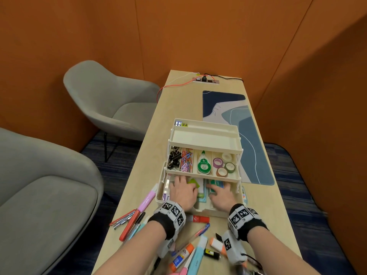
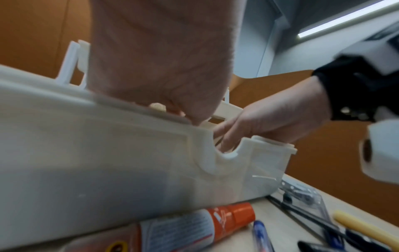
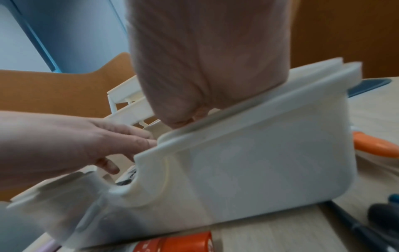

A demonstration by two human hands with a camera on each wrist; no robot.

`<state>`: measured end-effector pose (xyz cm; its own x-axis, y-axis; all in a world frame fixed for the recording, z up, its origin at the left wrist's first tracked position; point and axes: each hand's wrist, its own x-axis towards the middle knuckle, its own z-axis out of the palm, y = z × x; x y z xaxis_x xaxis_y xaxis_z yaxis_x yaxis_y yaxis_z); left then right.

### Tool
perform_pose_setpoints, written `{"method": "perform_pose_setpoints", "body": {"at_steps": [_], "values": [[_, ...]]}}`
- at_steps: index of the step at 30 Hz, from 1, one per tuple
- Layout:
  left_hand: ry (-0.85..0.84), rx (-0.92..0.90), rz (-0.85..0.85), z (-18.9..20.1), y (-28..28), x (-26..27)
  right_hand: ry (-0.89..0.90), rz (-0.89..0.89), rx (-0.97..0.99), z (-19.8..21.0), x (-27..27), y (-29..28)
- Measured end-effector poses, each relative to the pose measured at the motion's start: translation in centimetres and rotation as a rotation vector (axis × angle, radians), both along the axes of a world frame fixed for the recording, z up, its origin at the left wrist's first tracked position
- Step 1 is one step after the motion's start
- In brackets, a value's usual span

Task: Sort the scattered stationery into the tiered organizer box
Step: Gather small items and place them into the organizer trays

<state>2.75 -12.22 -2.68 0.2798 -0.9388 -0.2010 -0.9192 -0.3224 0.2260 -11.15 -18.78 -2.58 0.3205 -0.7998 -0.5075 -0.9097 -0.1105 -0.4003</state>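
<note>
With your left hand [image 1: 183, 192] and right hand [image 1: 219, 195] both spread flat inside the tiered organizer box's [image 1: 202, 210] bottom tray on the tabletop [image 1: 139, 167], press the packets level so the scattered pens [image 1: 129, 225] fit.

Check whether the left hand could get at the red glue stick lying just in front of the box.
Probably yes: the left hand is in the organizer box, the red glue stick lies uncovered just behind its wrist.
</note>
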Motion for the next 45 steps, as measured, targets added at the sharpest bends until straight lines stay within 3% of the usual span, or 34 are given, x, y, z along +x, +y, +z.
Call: {"method": "perform_pose_setpoints", "body": {"at_steps": [6,15,24,27,33,37,42,45], "values": [[0.04,0.127,-0.05,-0.3,-0.3,-0.4,-0.015,0.005,-0.014,0.1,0.1,-0.1],[0.116,0.077,-0.01,-0.1,0.0,-0.1,-0.01,0.123,-0.05,0.0,-0.3,0.1],[0.007,0.088,-0.07,-0.3,-1.1,0.1,-0.117,-0.028,-0.157,0.0,-0.2,0.7],[0.001,0.102,-0.089,-0.4,-1.5,0.3,-0.155,0.04,-0.141,0.0,-0.3,0.8],[0.048,0.087,-0.11,0.5,-0.5,0.5,-0.065,0.144,0.003,0.8,0.5,0.6],[0.179,-0.016,-0.123,1.6,2.3,0.5,-0.178,0.128,-0.072,2.0,-0.7,1.8],[0.378,-0.308,-0.093,1.7,8.7,0.1,-0.41,0.023,-0.434,3.0,-4.0,7.6],[0.43,-0.345,-0.054,0.6,12.3,-0.4,-0.412,0.044,-0.433,1.2,-5.8,11.3]]}}
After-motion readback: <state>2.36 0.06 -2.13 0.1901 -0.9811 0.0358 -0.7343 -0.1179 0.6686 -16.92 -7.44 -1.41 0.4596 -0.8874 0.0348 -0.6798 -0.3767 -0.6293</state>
